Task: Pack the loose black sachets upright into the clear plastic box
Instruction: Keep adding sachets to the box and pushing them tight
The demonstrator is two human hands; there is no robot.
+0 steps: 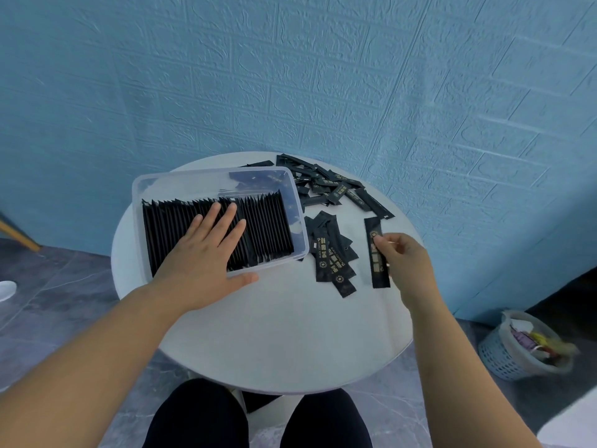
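A clear plastic box [161, 182] stands on the left half of a round white table [284, 331]. A row of black sachets [268, 221] stands upright on edge inside it. My left hand [206, 253] lies flat on top of that row, fingers straight, thumb along the box's near wall. My right hand [403, 257] pinches one long black sachet [376, 253] with gold print, to the right of the box. Several loose sachets [332, 257] lie beside the box, and another heap of loose sachets [336, 185] lies behind them near the table's far edge.
A blue brick-patterned wall [323, 76] stands right behind the table. A pale basket [520, 347] with rubbish sits on the floor at the right. My knees [258, 418] are below the table's near edge. A wooden leg [17, 236] shows at far left.
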